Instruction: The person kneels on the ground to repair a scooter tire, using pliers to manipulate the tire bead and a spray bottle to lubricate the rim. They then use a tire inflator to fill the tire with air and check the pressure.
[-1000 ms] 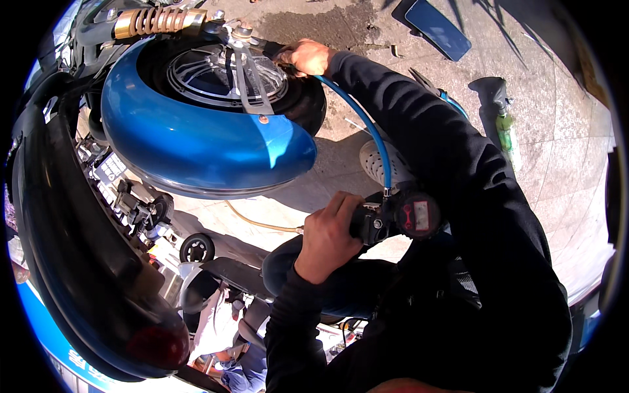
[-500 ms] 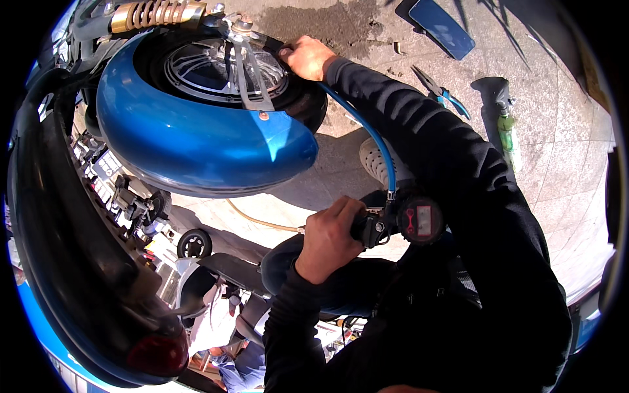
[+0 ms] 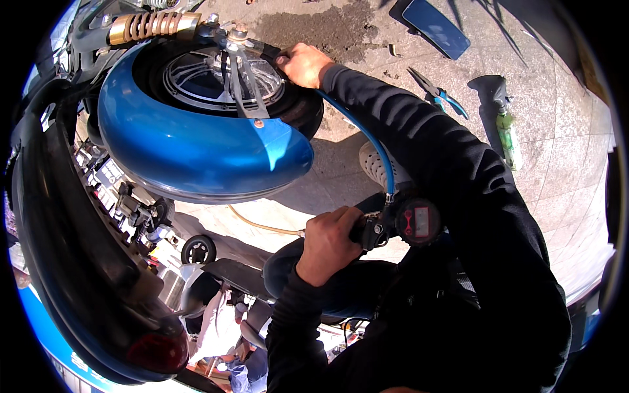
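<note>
My left hand point(image 3: 327, 245) grips the black inflator gun point(image 3: 373, 232), which has a round gauge point(image 3: 419, 221) and a tan hose point(image 3: 262, 226) attached. A blue hose point(image 3: 377, 144) rises from the gun toward my right hand point(image 3: 303, 65). That hand's fingers are curled at the upper right of the wheel point(image 3: 203, 88), beside its tire and bracket point(image 3: 259, 88); what they hold is hidden. The wheel has a glossy blue fender point(image 3: 196, 157) and a coil-spring shock point(image 3: 154, 27) above it.
A phone point(image 3: 436, 29), pliers point(image 3: 439, 95) and a green bottle point(image 3: 508, 137) lie on the paving at right. A black vehicle body with taillight point(image 3: 154, 350) fills the left. A small wheel point(image 3: 198, 250) stands behind it. Another person point(image 3: 246, 373) shows at the bottom.
My right hand and forearm have shifted slightly down, uncovering more of the pliers. My left hand, still on the inflator, has moved slightly down.
</note>
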`<state>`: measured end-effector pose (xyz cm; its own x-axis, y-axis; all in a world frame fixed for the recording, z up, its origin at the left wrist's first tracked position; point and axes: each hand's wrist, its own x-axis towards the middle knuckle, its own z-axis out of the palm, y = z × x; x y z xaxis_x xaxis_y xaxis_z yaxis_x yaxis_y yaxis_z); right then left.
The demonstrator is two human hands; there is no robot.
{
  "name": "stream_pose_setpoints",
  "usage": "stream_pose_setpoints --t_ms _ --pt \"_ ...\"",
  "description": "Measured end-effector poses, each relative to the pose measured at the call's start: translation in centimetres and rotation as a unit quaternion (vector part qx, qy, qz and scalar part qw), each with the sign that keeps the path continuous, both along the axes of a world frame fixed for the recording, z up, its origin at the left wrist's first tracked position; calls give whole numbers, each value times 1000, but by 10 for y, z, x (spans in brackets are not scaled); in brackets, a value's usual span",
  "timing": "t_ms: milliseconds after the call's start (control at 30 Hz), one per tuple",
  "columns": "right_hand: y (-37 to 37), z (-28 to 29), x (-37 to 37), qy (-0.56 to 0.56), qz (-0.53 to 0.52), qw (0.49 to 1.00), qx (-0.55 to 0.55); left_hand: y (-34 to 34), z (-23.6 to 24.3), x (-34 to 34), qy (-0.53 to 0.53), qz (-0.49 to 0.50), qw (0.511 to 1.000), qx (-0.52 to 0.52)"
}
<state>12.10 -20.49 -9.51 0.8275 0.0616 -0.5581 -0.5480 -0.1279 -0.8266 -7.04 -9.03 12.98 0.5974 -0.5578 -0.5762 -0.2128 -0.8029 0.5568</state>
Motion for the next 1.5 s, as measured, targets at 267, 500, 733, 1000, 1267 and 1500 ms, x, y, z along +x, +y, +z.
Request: stream_pose_setpoints --t_ms 267,500,733,1000,1267,1500 --pt "-4 4 -6 5 7 1000 -5 1 -5 -3 7 -8 1000 -8" --pt "-10 12 -11 2 27 1000 -2 -6 -18 -8 5 5 1000 8" --pt "-15 2 -8 -33 45 998 -10 -20 -94 -45 -43 -20 998 30" --pt "-8 -2 -12 -35 49 998 1 -14 -160 -81 -64 6 994 88" --pt "-15 5 -10 -52 59 997 -24 6 -160 -25 -52 370 923 -96" --pt "-10 4 -18 -102 59 993 -32 0 -156 55 -293 386 862 -148"
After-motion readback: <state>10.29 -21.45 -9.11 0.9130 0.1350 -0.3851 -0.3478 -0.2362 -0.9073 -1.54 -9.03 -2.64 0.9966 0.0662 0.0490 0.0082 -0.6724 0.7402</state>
